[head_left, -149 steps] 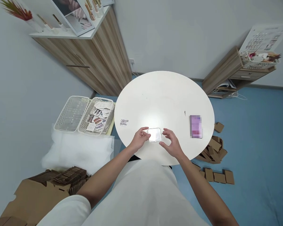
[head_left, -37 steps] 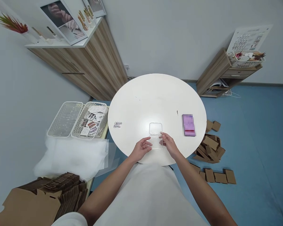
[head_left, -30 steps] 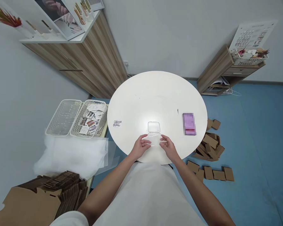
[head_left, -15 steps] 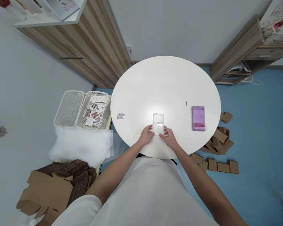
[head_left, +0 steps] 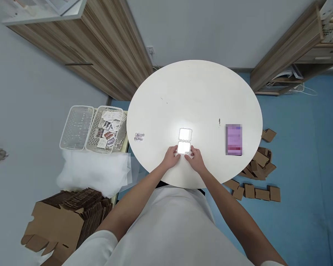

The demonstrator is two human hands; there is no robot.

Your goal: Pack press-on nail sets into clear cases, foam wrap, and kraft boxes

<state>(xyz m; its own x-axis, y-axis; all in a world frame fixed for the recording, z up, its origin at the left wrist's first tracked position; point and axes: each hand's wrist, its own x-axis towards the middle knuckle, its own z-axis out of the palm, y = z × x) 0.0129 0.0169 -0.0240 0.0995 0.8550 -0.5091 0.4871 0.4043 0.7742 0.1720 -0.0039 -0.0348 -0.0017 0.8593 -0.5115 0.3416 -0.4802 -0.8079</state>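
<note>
A small clear plastic case lies near the front of the white oval table, its lid swung back away from me and shining with glare. My left hand grips the case's left edge between thumb and fingers. On the opposite edge, my right hand holds it the same way. Off to the left on the tabletop is a small set of purplish press-on nails in two rows. A purple, pixel-blurred rectangular item rests toward the right.
Left of the white table stand a white basket of nail cards and another basket of clear plastic pieces. White plastic sheeting and flattened cardboard boxes lie nearer me. Folded small boxes sit on the blue floor at right.
The case has shifted slightly away from me and tilted, so both halves now reflect bright light. My two hands have kept their hold and moved with it. The view has shifted a little.
</note>
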